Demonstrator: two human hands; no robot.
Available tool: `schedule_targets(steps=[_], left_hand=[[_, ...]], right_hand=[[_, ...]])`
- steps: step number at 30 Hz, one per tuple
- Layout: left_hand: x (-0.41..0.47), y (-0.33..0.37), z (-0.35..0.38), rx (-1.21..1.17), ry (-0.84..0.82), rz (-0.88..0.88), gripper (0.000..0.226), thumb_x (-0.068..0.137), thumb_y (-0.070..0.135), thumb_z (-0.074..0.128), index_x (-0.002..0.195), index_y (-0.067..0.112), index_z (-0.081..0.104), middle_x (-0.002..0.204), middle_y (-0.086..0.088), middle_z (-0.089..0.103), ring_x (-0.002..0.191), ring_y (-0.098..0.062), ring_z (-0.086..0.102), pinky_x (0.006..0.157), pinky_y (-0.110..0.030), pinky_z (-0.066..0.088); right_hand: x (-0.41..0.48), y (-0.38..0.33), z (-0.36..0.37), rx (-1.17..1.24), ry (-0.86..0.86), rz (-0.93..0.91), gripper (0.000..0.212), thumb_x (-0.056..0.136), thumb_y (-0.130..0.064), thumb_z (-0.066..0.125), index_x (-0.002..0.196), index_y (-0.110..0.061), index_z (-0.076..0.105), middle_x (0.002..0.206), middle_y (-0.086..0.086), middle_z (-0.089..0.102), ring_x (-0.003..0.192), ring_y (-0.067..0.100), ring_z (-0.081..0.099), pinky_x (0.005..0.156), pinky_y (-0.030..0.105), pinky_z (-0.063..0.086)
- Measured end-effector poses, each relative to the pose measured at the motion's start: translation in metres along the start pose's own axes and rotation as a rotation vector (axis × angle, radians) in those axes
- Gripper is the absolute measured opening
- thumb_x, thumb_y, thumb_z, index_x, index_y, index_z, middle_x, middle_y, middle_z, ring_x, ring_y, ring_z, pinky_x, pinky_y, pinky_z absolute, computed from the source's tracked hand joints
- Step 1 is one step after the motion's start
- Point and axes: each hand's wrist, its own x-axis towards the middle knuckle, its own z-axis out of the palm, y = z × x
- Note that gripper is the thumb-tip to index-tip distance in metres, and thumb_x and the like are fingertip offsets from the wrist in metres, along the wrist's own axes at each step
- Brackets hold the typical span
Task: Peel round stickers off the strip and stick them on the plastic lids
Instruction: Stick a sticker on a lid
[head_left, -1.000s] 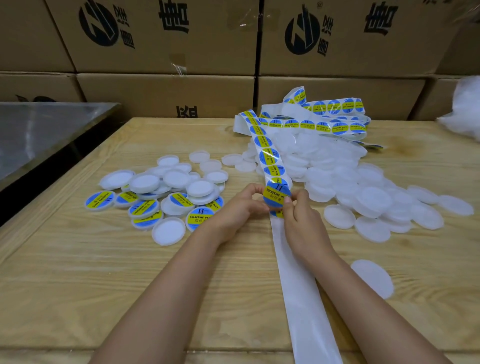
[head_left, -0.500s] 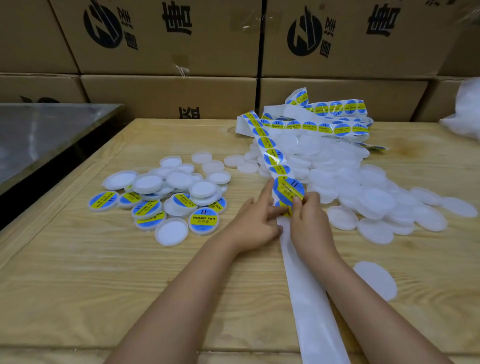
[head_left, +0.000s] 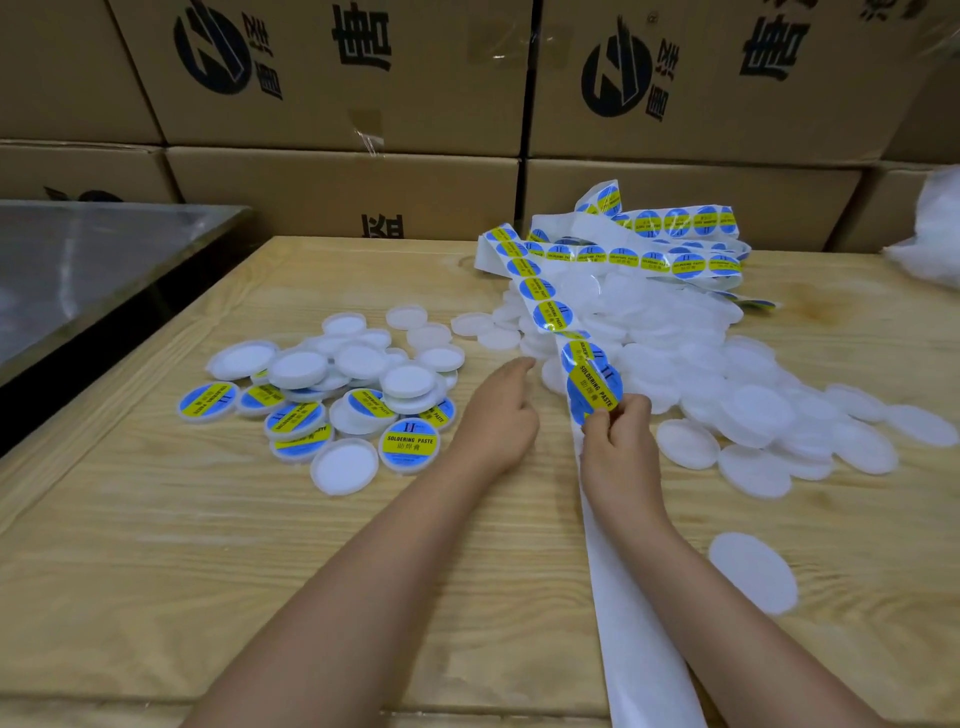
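The right hand pinches the lower edge of a round, glossy blue-and-yellow sticker between thumb and curled fingers, right at the smooth white strip, which runs along the grainy wooden table. Just left of the strip, the left hand holds nothing, index finger stretched out, the others loosely bent. Further left of the strip lie stickered lids; right of it lies a heap of plain, frosted white plastic lids.

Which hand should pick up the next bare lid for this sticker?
Left. The left hand holds nothing, and its fingers point at the bare lids just ahead of it. The right hand is busy pinching the round sticker by its lower edge.
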Motion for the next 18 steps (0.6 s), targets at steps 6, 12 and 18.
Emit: schedule_targets(steps=[6, 12, 18], left_hand=[[0.023, -0.002, 0.015, 0.442, -0.137, 0.084, 0.053, 0.096, 0.039, 0.04, 0.146, 0.025, 0.028, 0.157, 0.001, 0.018, 0.144, -0.016, 0.015, 0.114, -0.046, 0.011], [0.014, 0.002, 0.015, 0.36, 0.128, 0.076, 0.051, 0.077, 0.056, 0.063, 0.1, 0.012, 0.051, 0.102, -0.008, 0.064, 0.099, -0.028, 0.056, 0.076, -0.036, 0.035], [-0.006, 0.007, 0.001, -0.114, 0.078, -0.011, 0.061, 0.073, 0.016, 0.074, 0.127, 0.02, 0.045, 0.117, 0.002, 0.055, 0.101, -0.014, 0.054, 0.071, -0.012, 0.038]], right_hand=[[0.003, 0.001, -0.002, -0.014, 0.036, 0.008, 0.002, 0.095, -0.009, 0.037, 0.094, -0.009, 0.035, 0.076, -0.007, 0.048, 0.066, 0.007, 0.044, 0.049, 0.023, 0.028], [0.003, 0.003, -0.001, -0.012, 0.038, -0.011, 0.004, 0.094, -0.011, 0.04, 0.094, -0.008, 0.037, 0.077, -0.003, 0.05, 0.069, 0.018, 0.045, 0.051, 0.028, 0.026], [0.004, 0.003, -0.003, 0.073, 0.06, -0.018, 0.008, 0.093, -0.013, 0.045, 0.094, -0.011, 0.037, 0.077, -0.004, 0.049, 0.067, 0.007, 0.048, 0.05, 0.017, 0.032]])
